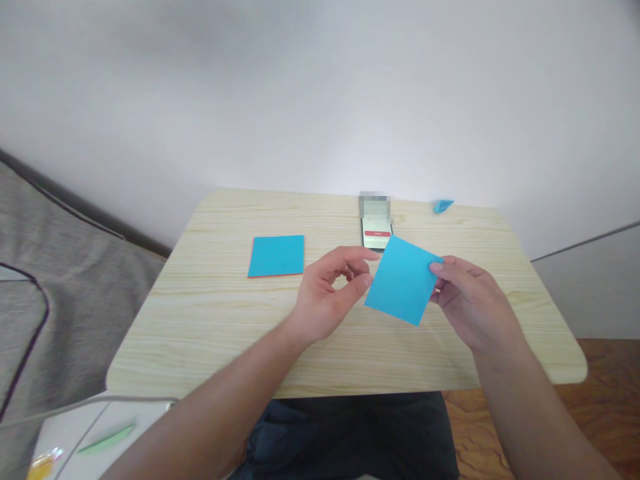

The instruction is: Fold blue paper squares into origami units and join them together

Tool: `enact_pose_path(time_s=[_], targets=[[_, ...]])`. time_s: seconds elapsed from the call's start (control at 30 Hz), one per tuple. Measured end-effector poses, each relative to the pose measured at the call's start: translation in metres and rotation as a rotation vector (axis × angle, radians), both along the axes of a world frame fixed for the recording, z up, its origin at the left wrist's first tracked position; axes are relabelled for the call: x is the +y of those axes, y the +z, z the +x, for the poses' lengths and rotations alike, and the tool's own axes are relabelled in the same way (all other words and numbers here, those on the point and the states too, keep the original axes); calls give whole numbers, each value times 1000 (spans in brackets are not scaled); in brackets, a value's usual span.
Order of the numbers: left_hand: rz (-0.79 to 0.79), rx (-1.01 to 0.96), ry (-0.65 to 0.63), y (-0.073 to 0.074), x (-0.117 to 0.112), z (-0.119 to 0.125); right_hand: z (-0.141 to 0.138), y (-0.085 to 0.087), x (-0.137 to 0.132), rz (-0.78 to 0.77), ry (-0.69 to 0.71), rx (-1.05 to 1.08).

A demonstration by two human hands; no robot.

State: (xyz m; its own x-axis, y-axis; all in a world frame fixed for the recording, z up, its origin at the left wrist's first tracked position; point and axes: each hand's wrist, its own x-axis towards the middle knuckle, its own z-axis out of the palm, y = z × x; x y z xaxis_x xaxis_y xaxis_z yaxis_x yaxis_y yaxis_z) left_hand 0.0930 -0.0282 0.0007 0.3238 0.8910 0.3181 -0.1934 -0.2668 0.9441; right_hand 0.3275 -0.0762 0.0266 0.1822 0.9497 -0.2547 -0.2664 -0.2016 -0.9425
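Note:
A square sheet of blue paper [403, 281] is held up over the table, tilted, with its top right corner pinched between the thumb and fingers of my right hand [470, 300]. Close to the sheet's left edge is my left hand [333, 287], its thumb and index finger apart and the other fingers curled. Whether its fingertips touch the paper is hard to make out. To the left on the table lies a stack of square paper [277, 255], blue on top with a red edge showing beneath.
A phone [377, 233] with a lit screen lies behind the held sheet. A small folded piece of blue paper [443, 206] sits near the table's back edge, by the white wall. Grey fabric [65, 293] borders the wooden table [215, 333] on the left.

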Motion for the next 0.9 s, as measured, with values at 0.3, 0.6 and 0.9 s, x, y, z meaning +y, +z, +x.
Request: enact_pose_path(time_s=[0.3,0.6,0.9], targets=[[339,187,-5,4,1,-1,7,-9,8,-121,75,-40],[538,353,13,-4,3,-1,12,-11,9,-118,81,-138],[678,710,11,9,-12,-5,18,-22,0,-145,160,-466]])
